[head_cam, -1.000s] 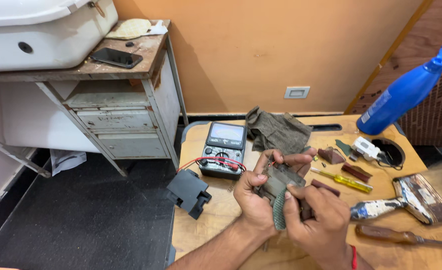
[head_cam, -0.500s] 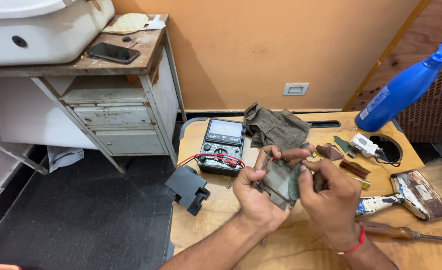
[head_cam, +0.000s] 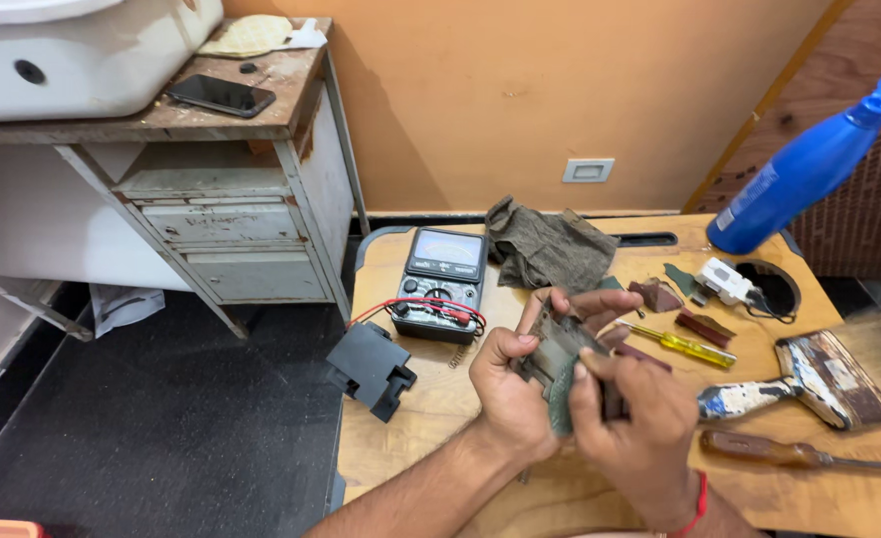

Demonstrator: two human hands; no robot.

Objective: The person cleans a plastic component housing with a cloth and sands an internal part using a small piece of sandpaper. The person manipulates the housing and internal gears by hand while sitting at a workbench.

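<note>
At the far left, a black phone [head_cam: 220, 95] is seen lying on a worn white cabinet [head_cam: 231, 214], beside a white basin [head_cam: 72, 60]. On the near left corner of the wooden table [head_cam: 440, 428] a black plastic housing [head_cam: 371, 369] is set, overhanging the edge. Just right of it an analogue multimeter [head_cam: 443, 282] stands with its red and black leads coiled over its front, and a crumpled grey-green rag [head_cam: 550, 249] lies behind.

The left hand [head_cam: 510, 394] is closed around a small dark circuit board [head_cam: 555, 359], held above the table near its middle; the thumb is pressed on the upper edge and the fingers are wrapped behind. The right hand [head_cam: 629, 423] is closed over the board's lower right part, a finger laid along a ribbed greenish piece; exactly what is pinched there cannot be told.

The board is judged light, stiff and thin, with parts that could be bent or snapped off, so it is best gripped by its edges, not by its face, and with little force. Its surface looks dull, not slippery.

Further right, a yellow-handled screwdriver [head_cam: 684, 346], brown flat pieces [head_cam: 704, 327], a white plug [head_cam: 724, 281], a paint-stained brush [head_cam: 809, 374] and a wooden-handled tool [head_cam: 789, 453] are spread out. A blue spray bottle [head_cam: 809, 164] is tilted at the far right.
</note>
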